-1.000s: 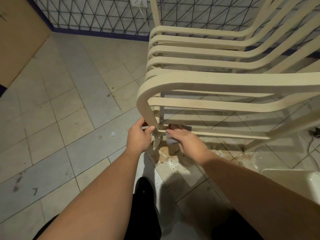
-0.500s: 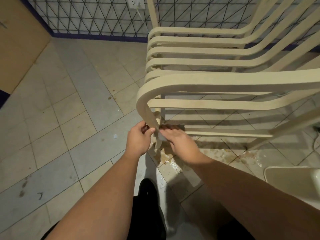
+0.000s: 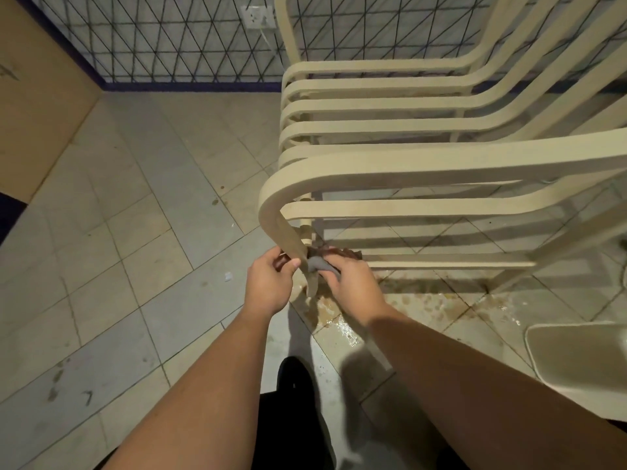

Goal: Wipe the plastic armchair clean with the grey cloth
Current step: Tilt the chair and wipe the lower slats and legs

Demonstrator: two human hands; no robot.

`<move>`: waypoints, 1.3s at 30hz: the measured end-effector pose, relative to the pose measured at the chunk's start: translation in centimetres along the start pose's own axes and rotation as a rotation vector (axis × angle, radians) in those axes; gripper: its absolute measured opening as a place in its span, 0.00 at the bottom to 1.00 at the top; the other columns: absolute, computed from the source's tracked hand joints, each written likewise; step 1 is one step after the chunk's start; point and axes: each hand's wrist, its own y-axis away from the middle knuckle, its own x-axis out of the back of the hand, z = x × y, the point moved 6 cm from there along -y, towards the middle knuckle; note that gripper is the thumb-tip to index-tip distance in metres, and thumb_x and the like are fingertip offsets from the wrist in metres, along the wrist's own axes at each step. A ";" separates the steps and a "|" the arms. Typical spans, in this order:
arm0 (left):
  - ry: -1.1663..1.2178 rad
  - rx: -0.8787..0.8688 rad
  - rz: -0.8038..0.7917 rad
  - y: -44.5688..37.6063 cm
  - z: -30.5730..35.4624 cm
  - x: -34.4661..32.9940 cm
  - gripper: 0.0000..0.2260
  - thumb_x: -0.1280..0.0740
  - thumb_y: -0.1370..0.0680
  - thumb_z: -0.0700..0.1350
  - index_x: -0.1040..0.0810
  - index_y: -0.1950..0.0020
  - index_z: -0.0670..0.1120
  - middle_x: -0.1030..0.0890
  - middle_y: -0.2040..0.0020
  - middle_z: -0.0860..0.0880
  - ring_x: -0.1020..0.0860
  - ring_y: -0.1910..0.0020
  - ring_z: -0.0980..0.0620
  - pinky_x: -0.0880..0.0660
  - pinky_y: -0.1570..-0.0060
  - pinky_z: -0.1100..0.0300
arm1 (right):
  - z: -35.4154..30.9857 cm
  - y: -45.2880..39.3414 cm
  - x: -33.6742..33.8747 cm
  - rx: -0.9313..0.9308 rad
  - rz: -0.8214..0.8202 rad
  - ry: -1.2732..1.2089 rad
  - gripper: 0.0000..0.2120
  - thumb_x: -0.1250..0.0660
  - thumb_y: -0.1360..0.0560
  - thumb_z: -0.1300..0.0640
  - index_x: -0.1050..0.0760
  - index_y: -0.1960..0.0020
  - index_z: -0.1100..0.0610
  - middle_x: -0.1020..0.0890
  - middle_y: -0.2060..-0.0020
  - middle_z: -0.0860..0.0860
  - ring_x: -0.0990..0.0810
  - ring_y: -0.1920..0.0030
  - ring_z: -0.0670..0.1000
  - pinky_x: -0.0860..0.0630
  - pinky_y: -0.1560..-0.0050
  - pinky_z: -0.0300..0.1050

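1. Right hand (image 3: pixel 353 286) is curled around the grey cloth (image 3: pixel 320 264), which is pressed against the inner side of the armchair's front leg, low down near the floor.
2. Left hand (image 3: pixel 268 283) is wrapped around the same front leg (image 3: pixel 293 245) from the outer side, thumb laid on the leg's front face; the leg is gripped.
3. Grey cloth is seen only as a small bunched fold between the right fingers and the leg; the rest is hidden under the hand.
4. Beige plastic armchair (image 3: pixel 407 171) is stood on the tiled floor (image 3: pixel 135 232), its curved armrest bent down into the held leg; slatted seat strips are seen behind it.
5. Brown wet stains (image 3: pixel 424 307) are spread on the tiles beneath the chair, just beside the leg's foot.
6. Wall socket (image 3: pixel 258 16) is mounted on the patterned wall (image 3: pixel 169 45) at the top, with a cable hung from it.
7. Pale plastic tub (image 3: pixel 583 361) is partly seen at the right edge, near the right forearm.
8. Dark shoe (image 3: pixel 295 378) is seen between the two forearms.
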 end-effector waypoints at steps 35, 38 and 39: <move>0.032 -0.020 -0.204 1.0 0.1 -0.4 0.19 0.32 0.30 0.25 0.20 0.45 0.43 0.16 0.54 0.54 0.19 0.51 0.56 0.28 0.63 0.72 | -8.2 1.7 2.8 0.186 0.337 -0.412 0.19 0.36 0.27 0.69 0.18 0.39 0.59 0.15 0.46 0.53 0.18 0.46 0.47 0.26 0.40 0.32; 0.067 0.028 -0.201 1.0 -0.1 -0.4 0.29 0.34 0.29 0.24 0.22 0.33 0.48 0.19 0.38 0.55 0.23 0.37 0.57 0.24 0.56 0.72 | -2.5 1.0 1.4 0.128 -0.006 -0.127 0.23 0.38 0.26 0.71 0.21 0.35 0.56 0.18 0.39 0.50 0.19 0.40 0.48 0.32 0.35 0.30; 0.079 0.030 -0.202 1.0 -0.1 -0.4 0.29 0.34 0.28 0.24 0.22 0.33 0.49 0.19 0.37 0.55 0.23 0.36 0.57 0.23 0.56 0.71 | -1.0 1.2 1.3 0.121 -0.063 -0.056 0.24 0.39 0.26 0.72 0.21 0.35 0.55 0.18 0.38 0.48 0.20 0.39 0.47 0.33 0.34 0.30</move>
